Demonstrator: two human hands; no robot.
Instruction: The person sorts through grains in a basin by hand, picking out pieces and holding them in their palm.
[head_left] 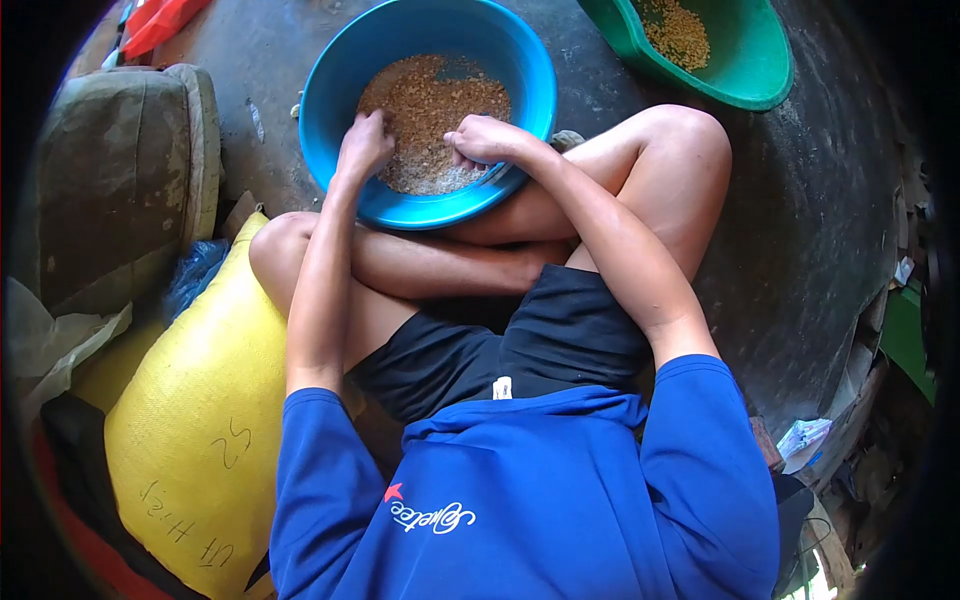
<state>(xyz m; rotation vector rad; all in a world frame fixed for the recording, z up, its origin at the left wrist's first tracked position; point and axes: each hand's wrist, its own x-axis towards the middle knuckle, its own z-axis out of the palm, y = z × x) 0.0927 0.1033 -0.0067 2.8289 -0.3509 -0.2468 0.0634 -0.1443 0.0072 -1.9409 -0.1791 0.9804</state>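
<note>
A blue plastic basin sits in front of my crossed legs. Inside it lies a coarse brown grain mix, with a paler, whitish powdery patch on the side nearest me. Over the left part of the mix is my left hand, its fingers curled in and pointing down. My right hand is closed above the right part of the basin, knuckles up, its forearm crossing the rim. Whatever the fingers of either hand may hold is hidden.
A green scoop-shaped container with yellow grain stands at the upper right. To my left are a full yellow sack, a worn padded seat and blue plastic. Dark floor surrounds me.
</note>
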